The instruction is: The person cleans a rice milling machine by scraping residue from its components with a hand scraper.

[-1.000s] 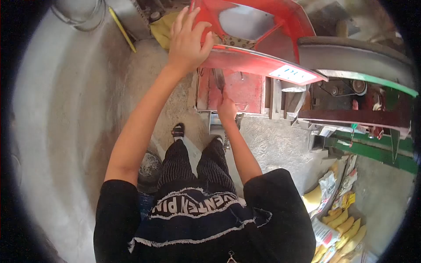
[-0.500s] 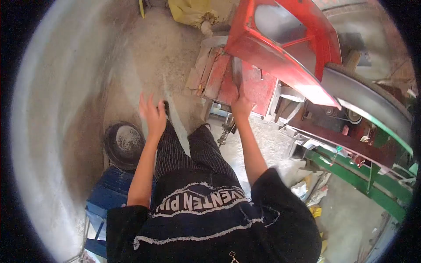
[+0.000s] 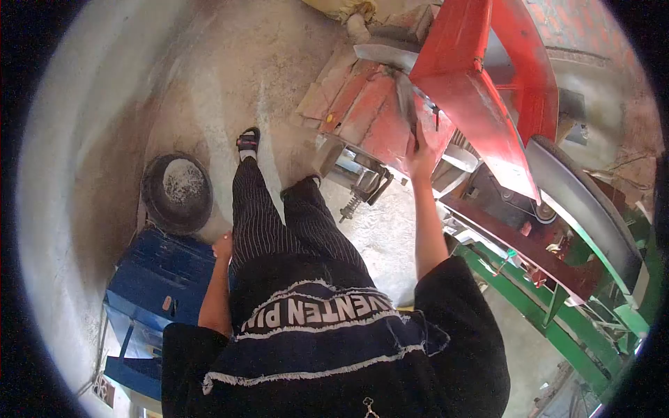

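Note:
My right hand point(image 3: 421, 160) is closed around the narrow end of a flat, dark grey blade-like tool point(image 3: 405, 99). The tool lies over the worn red top point(image 3: 369, 104) of a machine, below a red metal hopper point(image 3: 463, 94). Low at my left side, my left hand point(image 3: 223, 246) has its fingers curled in, and I see nothing in them. It is close to my striped trouser leg and the blue metal box point(image 3: 164, 268).
A round black pan point(image 3: 157, 198) holding pale grainy material point(image 3: 182, 180) sits on the floor at left. A spring and bolt point(image 3: 352, 205) jut from the machine's near side. At right are a large wheel point(image 3: 589, 202) and a green frame point(image 3: 529, 299).
My left hand has dropped from in front of my legs to my side, its spread fingers now curled. My right hand stays on the tool over the red top. The view has shifted.

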The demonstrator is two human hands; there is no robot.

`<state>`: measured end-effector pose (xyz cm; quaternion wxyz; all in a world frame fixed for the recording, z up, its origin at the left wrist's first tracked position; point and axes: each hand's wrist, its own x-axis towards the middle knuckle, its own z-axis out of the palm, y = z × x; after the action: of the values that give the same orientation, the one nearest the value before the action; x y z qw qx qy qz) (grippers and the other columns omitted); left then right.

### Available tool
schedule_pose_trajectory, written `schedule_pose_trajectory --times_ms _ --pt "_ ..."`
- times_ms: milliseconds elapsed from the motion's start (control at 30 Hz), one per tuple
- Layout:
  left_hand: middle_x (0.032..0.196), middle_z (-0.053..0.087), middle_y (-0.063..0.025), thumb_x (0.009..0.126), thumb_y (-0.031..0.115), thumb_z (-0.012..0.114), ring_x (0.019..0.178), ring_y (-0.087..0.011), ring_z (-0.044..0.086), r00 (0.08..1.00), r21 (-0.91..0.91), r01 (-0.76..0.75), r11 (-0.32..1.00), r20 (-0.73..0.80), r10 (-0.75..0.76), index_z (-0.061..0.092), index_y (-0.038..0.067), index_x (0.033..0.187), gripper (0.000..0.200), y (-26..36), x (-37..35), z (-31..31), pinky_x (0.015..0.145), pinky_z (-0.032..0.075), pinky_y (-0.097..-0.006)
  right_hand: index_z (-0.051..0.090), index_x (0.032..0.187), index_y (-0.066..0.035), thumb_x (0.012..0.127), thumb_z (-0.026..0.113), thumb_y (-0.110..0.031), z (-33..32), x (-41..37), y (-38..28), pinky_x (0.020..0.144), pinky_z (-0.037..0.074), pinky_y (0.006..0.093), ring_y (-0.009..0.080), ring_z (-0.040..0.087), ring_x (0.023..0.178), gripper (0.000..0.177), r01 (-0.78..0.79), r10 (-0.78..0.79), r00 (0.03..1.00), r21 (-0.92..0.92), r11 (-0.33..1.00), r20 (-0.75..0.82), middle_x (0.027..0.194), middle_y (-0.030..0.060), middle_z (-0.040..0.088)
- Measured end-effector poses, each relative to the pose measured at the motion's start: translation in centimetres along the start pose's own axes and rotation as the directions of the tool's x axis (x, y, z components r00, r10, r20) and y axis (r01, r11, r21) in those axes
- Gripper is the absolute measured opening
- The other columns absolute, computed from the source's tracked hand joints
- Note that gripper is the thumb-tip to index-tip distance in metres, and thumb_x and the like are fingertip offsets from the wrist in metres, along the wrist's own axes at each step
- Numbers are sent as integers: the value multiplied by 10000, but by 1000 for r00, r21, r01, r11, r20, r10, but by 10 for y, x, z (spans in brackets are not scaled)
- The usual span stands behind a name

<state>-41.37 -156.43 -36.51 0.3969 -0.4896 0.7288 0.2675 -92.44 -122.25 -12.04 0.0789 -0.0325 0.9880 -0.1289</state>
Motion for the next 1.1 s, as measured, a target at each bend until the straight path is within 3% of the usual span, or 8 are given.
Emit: schedule_pose_trajectory --times_ms 67,133,367,433,533,567,967,1100 --pt "969 656 -188 934 501 337 926 -369 611 935 -70 -303 950 -213 283 662 33 968 571 31 14 7 884 402 -503 505 1307 -120 907 522 -231 8 -26 4 667 485 456 400 635 757 415 63 -60 989 20 998 -136 909 269 622" --pt "987 658 -171 938 503 336 962 -356 605 944 -8 -319 948 -89 317 669 73 984 545 60 25 -8 871 419 -476 491 1321 -122 913 515 -233 33 -31 13 641 475 452 384 644 720 423 263 -209 894 87 961 -396 912 263 629" --pt "994 658 -172 918 508 379 962 -387 600 923 -35 -311 950 -249 293 661 74 992 523 77 36 -15 843 448 -466 488 1322 -128 908 526 -206 31 -57 1 494 462 429 369 608 550 423 22 -21 997 21 1000 -72 692 221 625" --pt "1032 650 -171 903 533 387 975 -392 597 978 -185 -129 974 -186 94 642 82 1063 542 94 12 -39 856 448 -462 480 1334 -139 905 526 -189 36 -76 18 480 463 410 346 601 518 435 185 -161 951 66 981 -263 708 200 640" --pt "1083 637 -167 900 540 380 1038 -378 576 966 11 -243 970 -95 242 622 96 1124 553 61 56 -6 901 421 -463 486 1326 -112 911 528 -185 32 -84 6 594 502 398 329 660 658 424 -136 161 978 178 975 -132 897 203 673" --pt "1083 637 -167 900 540 380 1038 -378 576 962 28 -254 967 -94 255 622 96 1124 553 68 49 -17 901 421 -463 497 1317 -122 905 527 -200 45 -71 -3 589 501 420 352 658 677 421 -10 107 947 305 952 -304 867 212 668" --pt "1096 607 -233 920 461 345 1075 -426 531 924 38 -347 937 -157 349 618 71 1117 516 163 -3 -137 950 374 -471 397 1379 -287 898 485 -304 37 -87 28 457 472 477 375 598 512 489 -377 412 892 198 905 -185 596 189 608" --pt "1105 599 -248 933 465 325 1073 -442 528 880 247 -410 878 -147 452 597 26 1144 558 181 -26 -156 936 386 -479 410 1354 -253 889 469 -292 42 -69 -7 625 516 524 417 636 685 471 -397 412 908 154 905 -81 764 224 644"
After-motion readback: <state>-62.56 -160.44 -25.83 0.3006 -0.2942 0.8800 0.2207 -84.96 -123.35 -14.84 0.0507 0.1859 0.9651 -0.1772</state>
